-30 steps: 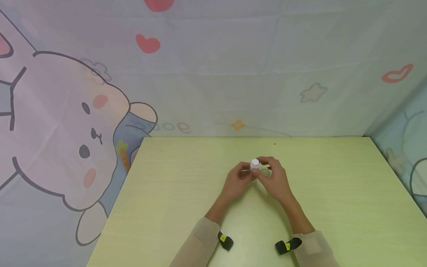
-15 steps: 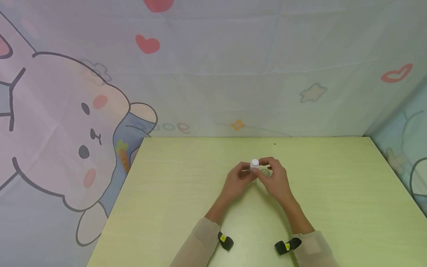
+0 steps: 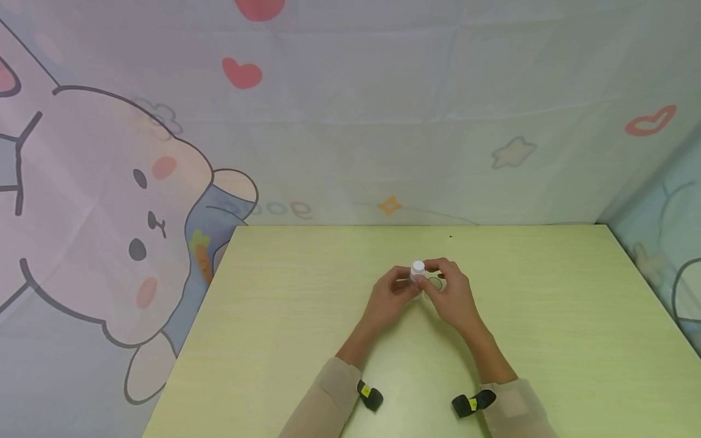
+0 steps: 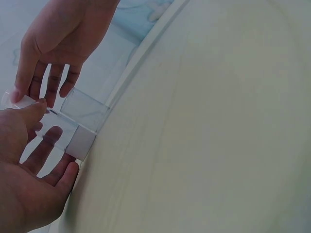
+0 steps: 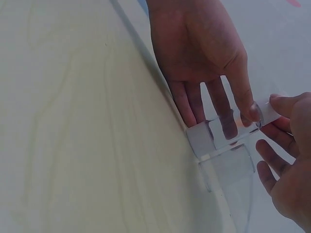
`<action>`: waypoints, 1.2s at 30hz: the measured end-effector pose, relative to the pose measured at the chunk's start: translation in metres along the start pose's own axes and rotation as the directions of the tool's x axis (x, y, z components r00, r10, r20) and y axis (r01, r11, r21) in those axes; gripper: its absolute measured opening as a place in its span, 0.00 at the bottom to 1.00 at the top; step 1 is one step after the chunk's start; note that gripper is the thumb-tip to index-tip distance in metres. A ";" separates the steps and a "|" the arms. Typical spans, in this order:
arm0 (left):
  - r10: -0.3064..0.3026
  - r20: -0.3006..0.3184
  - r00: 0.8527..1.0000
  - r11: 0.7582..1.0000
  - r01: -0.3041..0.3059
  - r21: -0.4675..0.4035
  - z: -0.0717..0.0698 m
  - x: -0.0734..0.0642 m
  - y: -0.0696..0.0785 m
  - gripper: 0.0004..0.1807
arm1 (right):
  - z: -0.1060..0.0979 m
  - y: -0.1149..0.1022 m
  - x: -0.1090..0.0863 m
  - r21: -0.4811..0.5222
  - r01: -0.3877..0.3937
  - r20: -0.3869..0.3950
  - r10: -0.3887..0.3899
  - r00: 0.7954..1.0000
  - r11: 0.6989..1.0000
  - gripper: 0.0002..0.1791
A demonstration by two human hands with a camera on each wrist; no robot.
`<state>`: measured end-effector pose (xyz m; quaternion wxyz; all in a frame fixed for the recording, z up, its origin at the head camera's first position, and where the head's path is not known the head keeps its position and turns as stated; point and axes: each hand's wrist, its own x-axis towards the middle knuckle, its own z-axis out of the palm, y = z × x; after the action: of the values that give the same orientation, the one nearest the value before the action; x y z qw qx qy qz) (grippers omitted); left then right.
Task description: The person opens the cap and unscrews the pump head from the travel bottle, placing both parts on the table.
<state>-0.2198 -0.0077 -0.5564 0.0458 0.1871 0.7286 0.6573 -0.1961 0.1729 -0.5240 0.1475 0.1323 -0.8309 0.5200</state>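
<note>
Handle as likely light, stiff, slick and breakable the clear bottle (image 5: 219,135) just left of the clear cup (image 4: 85,108), gripped by the left hand (image 3: 389,299) and pinched at its white cap (image 3: 418,267) by the right hand (image 3: 456,298), best held low.

Head view: lower body of the bottle (image 3: 418,269) obscured by the left grip (image 3: 386,298) and right grip (image 3: 453,297). Clear cylinder (image 3: 435,283) partly concealed by the latter. Dark speck (image 3: 451,236) on the counter (image 3: 306,340) too small to identify. Left wrist view: left grip cut off at left edge.
</note>
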 end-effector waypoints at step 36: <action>-0.028 -0.006 1.000 0.999 0.028 -0.024 0.001 0.001 -0.002 0.14 | 0.000 0.002 -0.001 0.019 -0.008 0.007 0.008 1.000 1.000 0.21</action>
<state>-0.2207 -0.0071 -0.5587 0.0549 0.1742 0.7232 0.6660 -0.1960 0.1737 -0.5260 0.1413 0.1320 -0.8269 0.5280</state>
